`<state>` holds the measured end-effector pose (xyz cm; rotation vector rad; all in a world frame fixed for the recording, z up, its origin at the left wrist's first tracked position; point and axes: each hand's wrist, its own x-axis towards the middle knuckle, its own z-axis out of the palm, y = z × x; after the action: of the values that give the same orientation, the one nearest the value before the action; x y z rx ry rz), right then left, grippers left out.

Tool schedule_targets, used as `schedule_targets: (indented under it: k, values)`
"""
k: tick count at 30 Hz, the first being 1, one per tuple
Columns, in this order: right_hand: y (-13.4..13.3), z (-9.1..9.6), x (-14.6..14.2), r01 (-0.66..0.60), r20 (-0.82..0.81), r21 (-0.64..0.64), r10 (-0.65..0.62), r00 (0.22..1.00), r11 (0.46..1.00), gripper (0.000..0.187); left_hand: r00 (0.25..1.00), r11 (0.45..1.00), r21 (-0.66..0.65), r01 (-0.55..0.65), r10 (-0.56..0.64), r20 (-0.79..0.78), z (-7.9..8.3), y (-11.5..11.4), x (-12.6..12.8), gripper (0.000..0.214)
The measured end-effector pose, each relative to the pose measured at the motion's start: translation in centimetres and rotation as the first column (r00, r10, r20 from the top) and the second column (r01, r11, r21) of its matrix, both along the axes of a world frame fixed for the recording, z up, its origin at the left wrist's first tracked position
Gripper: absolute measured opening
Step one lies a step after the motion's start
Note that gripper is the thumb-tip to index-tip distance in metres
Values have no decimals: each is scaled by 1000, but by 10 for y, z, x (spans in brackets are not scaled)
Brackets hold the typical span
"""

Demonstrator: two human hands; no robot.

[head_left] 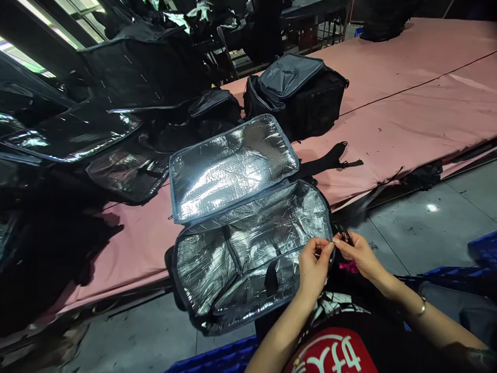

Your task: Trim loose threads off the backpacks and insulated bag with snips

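Observation:
An insulated cooler bag with a silver foil lining and dark edging sits in front of me at the table's edge. Its foil-lined lid is folded back, away from me. My left hand is closed, pinching at the bag's rim near its right corner. Right beside it, my right hand is closed too, its thumb and finger meeting the left fingertips at the rim. A small black pronged thing shows in the right hand; its kind is unclear. A black strap lies inside the bag.
Another black bag with a grey lid stands behind on the pink-covered table. Dark foil-lined bags are piled to the left. A black strap trails over the table. Blue crates stand on the floor at right.

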<state>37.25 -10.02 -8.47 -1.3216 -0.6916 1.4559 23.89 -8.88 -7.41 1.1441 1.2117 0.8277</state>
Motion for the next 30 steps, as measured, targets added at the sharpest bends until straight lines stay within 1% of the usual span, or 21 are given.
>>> schedule_targets:
  k: [2,4,6,7,8,10,11,13,16,18,20,22,24,26,28,29,30]
  values:
    - [-1,1,3,-20,134,52,13,991,998,47,1000,1000,16,24,-23,-17,0,4,3,26]
    - [-2,3,7,-82,294,110,47,955,991,43,999,999,24,42,-41,-30,0,5,3,25]
    - [-4,9,13,-150,452,162,62,890,975,40,998,999,16,44,-44,-37,1,5,1,24]
    - [-6,13,17,-178,533,173,59,844,969,39,998,999,14,44,-43,-43,1,4,-1,24]
    - [-8,17,21,-203,614,176,53,788,963,38,998,999,20,46,-45,-50,2,3,-2,24]
    - [-13,28,29,-265,760,172,44,649,949,35,996,997,44,61,-58,-63,2,1,-4,25]
    - [-15,33,33,-313,820,173,39,571,934,33,996,996,52,66,-62,-65,2,1,-4,26]
    - [-18,43,41,-417,908,202,-11,418,886,27,996,996,53,66,-63,-60,0,0,-4,27]
    - [-21,57,49,-545,970,224,-130,205,808,24,997,997,38,63,-62,-43,-3,1,-3,28]
    - [-19,66,48,-612,980,192,-179,83,767,22,998,997,47,60,-58,-39,-3,0,-3,28]
    - [-16,74,43,-671,983,118,-182,-26,732,17,998,997,65,53,-50,-41,-2,-1,-3,28]
    - [-11,81,36,-707,982,29,-153,-112,706,14,998,995,85,54,-50,-49,0,-2,-3,27]
    - [-6,85,30,-733,980,-25,-127,-151,680,12,996,992,108,59,-51,-71,1,-4,-4,26]
    - [-4,85,27,-751,981,-34,-123,-152,659,12,996,991,124,53,-43,-81,2,-4,-4,25]
    - [-5,83,29,-752,982,-14,-131,-133,659,16,998,991,131,13,-6,-56,2,-4,-3,27]
    - [-8,81,31,-747,984,10,-138,-110,665,16,1000,993,120,-16,19,-21,2,-5,-3,29]
    - [-11,79,34,-740,986,51,-153,-70,671,14,999,995,91,-44,42,28,3,-5,-3,31]
